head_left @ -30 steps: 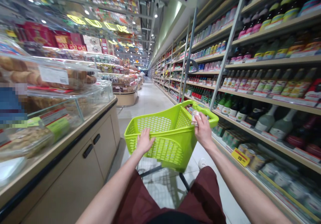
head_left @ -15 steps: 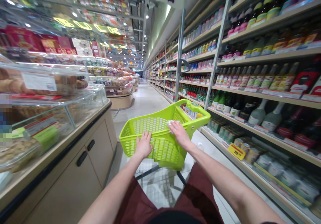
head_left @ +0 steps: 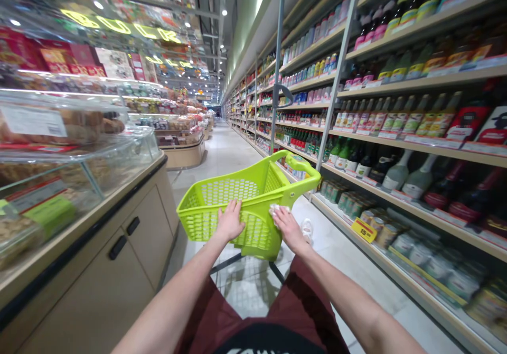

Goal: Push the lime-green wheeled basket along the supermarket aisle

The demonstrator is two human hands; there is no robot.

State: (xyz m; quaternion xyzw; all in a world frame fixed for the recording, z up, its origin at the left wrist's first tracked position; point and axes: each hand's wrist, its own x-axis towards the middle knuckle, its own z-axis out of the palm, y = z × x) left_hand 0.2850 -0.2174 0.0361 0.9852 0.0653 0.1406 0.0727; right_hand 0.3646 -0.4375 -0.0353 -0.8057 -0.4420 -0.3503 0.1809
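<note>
Cart (head_left: 259, 208): it stands at your 12 o'clock, turned side-on, its handle (head_left: 304, 162) end toward 1 o'clock.
Left hand (head_left: 230, 221): a shade before 12 o'clock, it lies open, fingers laid over the near rim (head_left: 255, 201) rather than clenched around it.
Right hand (head_left: 291, 231): toward 1 o'clock, with nearly straight fingers, it holds the white wipe (head_left: 273, 210) to the cart's near side; you cannot tell how firmly.
Wipe: crumpled, it peeps out past your fingers, just below the rim; the rest is hidden.
Pressure: you would do best to spread the wipe flat and lean on all your fingers evenly, in overlapping strokes.
Holes (head_left: 253, 232): loose edges could snag in this part of the wall, so a folded pad should serve you better.
Steadying: your left palm probably needs enough weight to stop the cart rolling toward 11 o'clock.
Shelves (head_left: 396, 86): bottles (head_left: 398, 171) line them from 1 to 3 o'clock, well apart from your right hand.
</note>
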